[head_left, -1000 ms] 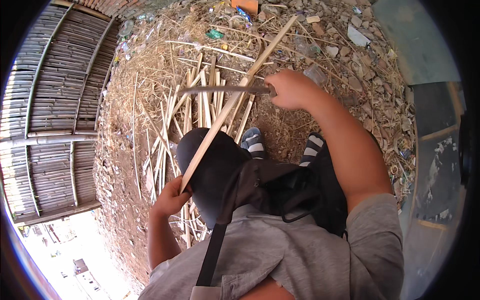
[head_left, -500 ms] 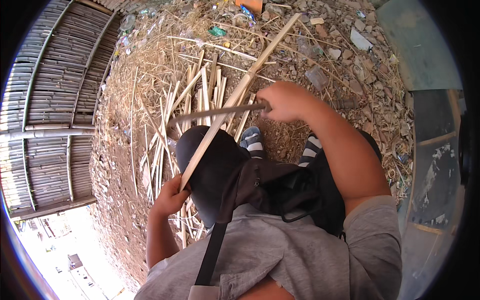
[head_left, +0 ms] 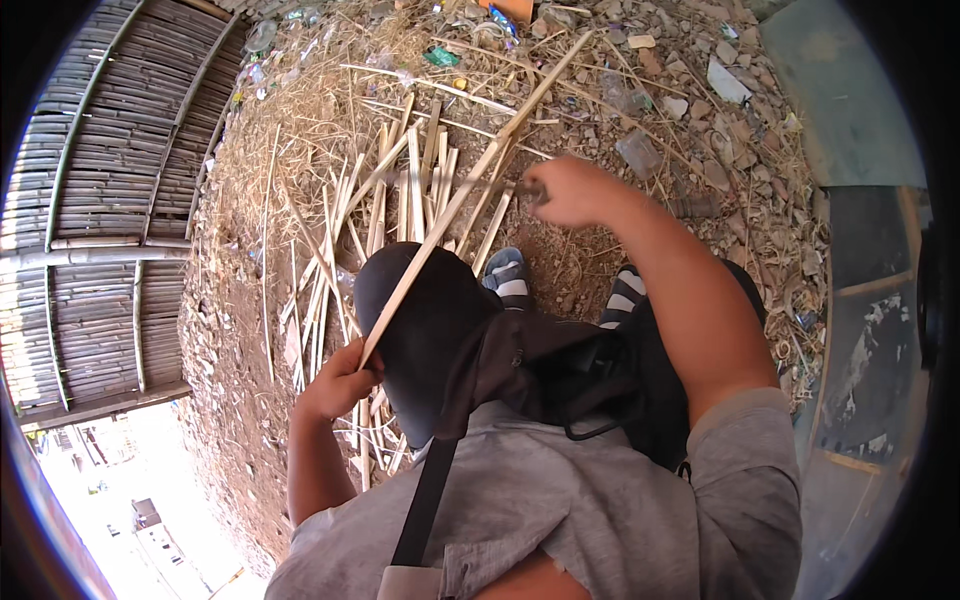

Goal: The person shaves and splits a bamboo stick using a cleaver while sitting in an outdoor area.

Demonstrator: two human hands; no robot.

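Observation:
My left hand [head_left: 342, 382] is closed around the near end of a long pale bamboo strip [head_left: 425, 250]. The strip slants up and away to the right, passing over my dark-clad left knee [head_left: 430, 330]. In my right fist [head_left: 578, 194] is the handle of a long-bladed knife [head_left: 540, 191]. Its thin dark blade reaches leftward by the middle of the strip and is smeared by motion. Whether blade and strip touch, I cannot tell.
Cut bamboo strips [head_left: 415, 185] lie piled beyond my knees. Around them spread dry straw [head_left: 290, 110], rubble [head_left: 720, 140] and a clear plastic container [head_left: 638, 152]. A bamboo-slat panel [head_left: 120, 130] stands at left, grey sheets [head_left: 860, 130] at right. My sandalled feet [head_left: 508, 275] are between.
The knife blade has swung away from me, from lying across the strip above my knee to farther up along it. My left hand keeps its hold, and the strip has shifted slightly.

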